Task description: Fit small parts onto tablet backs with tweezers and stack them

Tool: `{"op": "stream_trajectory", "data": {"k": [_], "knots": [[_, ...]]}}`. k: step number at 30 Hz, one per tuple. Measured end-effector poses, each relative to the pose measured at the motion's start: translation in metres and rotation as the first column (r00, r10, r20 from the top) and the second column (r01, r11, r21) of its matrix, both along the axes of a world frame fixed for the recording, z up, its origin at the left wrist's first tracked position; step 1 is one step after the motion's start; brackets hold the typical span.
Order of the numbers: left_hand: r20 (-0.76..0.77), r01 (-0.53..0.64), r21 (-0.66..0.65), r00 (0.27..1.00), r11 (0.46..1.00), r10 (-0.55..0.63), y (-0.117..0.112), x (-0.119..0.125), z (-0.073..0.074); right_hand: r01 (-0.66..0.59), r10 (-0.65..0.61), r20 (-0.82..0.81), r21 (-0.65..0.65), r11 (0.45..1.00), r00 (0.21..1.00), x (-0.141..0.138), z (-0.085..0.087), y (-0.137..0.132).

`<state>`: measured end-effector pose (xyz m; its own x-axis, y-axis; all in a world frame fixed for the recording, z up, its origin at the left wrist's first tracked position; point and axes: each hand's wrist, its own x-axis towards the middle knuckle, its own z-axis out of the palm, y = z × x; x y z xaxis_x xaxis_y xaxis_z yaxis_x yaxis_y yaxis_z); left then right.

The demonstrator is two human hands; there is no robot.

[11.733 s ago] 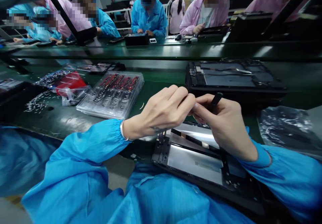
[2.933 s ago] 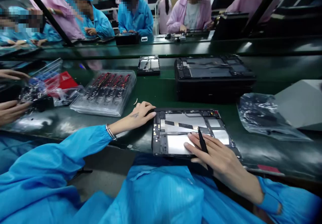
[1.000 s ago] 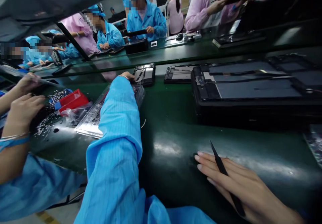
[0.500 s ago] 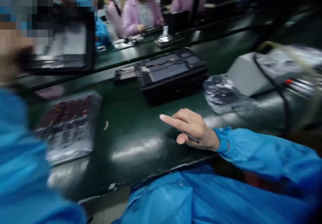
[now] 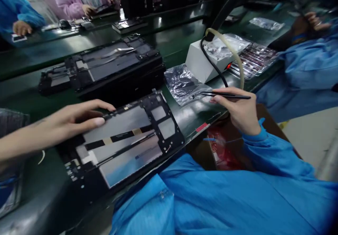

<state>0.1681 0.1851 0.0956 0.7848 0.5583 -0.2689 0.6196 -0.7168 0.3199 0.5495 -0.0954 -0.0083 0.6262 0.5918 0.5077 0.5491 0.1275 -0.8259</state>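
Observation:
An opened tablet (image 5: pixel 126 141), its screen assembly showing bare inner parts and flat cables, lies at the front edge of the bench. My left hand (image 5: pixel 79 119) pinches its far left edge, thumb on the upper face and fingers over the rim. In my right hand (image 5: pixel 241 110) is a pair of black tweezers (image 5: pixel 229 95), tips pointing left. The tips are over the near end of a clear plastic bag (image 5: pixel 182 83), by tiny dark bits too small to name.
Stacked tablet assemblies (image 5: pixel 113 64) stand behind. A white box (image 5: pixel 202 61) with a red light, a cable and a hose is right of the bag. Plastic trays (image 5: pixel 255 59) lie beyond it and at far left. Co-workers sit across the bench and at right.
The tablet has come down from the raised left side onto the bench before me, with my left hand at its edge. My right hand has moved to the bag, tweezers now pointing at it. The view has turned right.

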Motion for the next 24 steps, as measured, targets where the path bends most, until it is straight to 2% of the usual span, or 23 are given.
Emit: {"op": "stream_trajectory", "data": {"k": [3,7,10,13,16,21,24], "knots": [[0.009,0.032,-0.205,0.999,0.978,-0.031,-0.002,0.019,-0.021,0.012,-0.008,0.064,-0.066,0.998,0.998,0.004,-0.012,0.005],[-0.005,0.054,-0.184,0.998,0.982,-0.055,0.008,0.008,-0.046,0.036,-0.032,0.069,-0.069,0.997,0.997,0.008,-0.021,0.02],[0.001,0.04,-0.116,0.999,0.992,-0.04,0.004,0.0,-0.059,0.037,-0.034,0.05,-0.071,0.997,0.998,0.01,-0.022,0.028],[0.042,0.043,-0.039,0.998,0.998,-0.042,-0.008,0.0,-0.063,0.039,-0.035,0.044,-0.079,0.996,0.998,0.011,-0.022,0.03],[0.056,0.049,-0.035,0.997,0.998,-0.047,-0.013,-0.001,-0.061,0.05,-0.046,0.043,-0.096,0.994,0.998,0.01,-0.022,0.029],[0.007,0.091,-0.051,0.996,0.995,-0.091,-0.001,-0.012,-0.061,0.062,-0.057,0.05,-0.113,0.992,0.997,0.01,-0.022,0.028],[0.01,0.14,0.004,0.99,0.99,-0.14,0.004,-0.017,-0.06,0.061,-0.056,0.051,-0.112,0.992,0.997,0.012,-0.023,0.03]]}}
